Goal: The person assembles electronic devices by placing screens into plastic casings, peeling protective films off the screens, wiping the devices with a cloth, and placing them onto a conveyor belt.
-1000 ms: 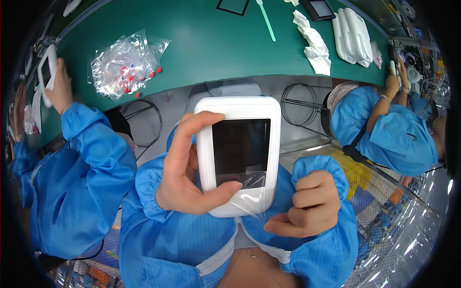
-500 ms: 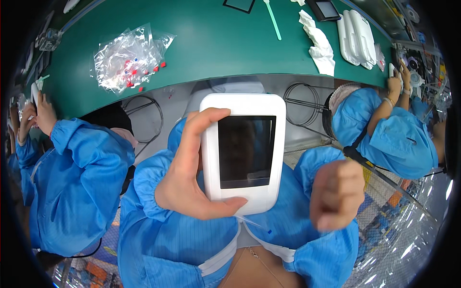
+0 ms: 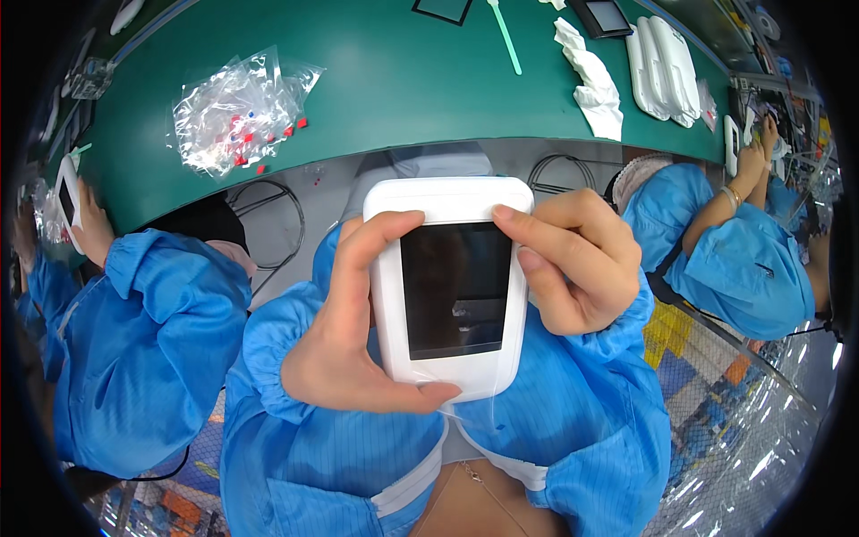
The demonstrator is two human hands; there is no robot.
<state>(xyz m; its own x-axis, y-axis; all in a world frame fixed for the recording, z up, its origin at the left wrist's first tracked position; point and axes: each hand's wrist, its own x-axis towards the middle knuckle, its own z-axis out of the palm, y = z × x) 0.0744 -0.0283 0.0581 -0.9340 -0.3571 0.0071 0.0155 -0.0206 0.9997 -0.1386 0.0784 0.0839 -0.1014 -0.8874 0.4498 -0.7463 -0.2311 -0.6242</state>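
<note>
A white rounded device with a dark screen (image 3: 455,291) is held up in front of my chest, screen facing me. My left hand (image 3: 344,336) grips it from the left side, fingertip by the screen's upper left corner and thumb across the lower front. At the upper right, my right hand (image 3: 582,264) has its index fingertip on the screen's corner and its thumb at the side edge, other fingers curled. Something thin and clear, like a film (image 3: 488,394), shows faintly by the device's lower right; where it is attached I cannot tell.
Ahead is a green table (image 3: 403,80) with clear plastic bags (image 3: 237,116) and small red pieces. White cloth (image 3: 591,85), white casings (image 3: 662,72), a black-framed part (image 3: 601,16) and a pale green stick (image 3: 506,36) lie there too. Co-workers in blue sit left (image 3: 152,340) and right (image 3: 738,251).
My right hand, a loose blurred fist off to the right before, has come left onto the device's upper right corner. My left hand keeps its grip. The left co-worker's white device has turned.
</note>
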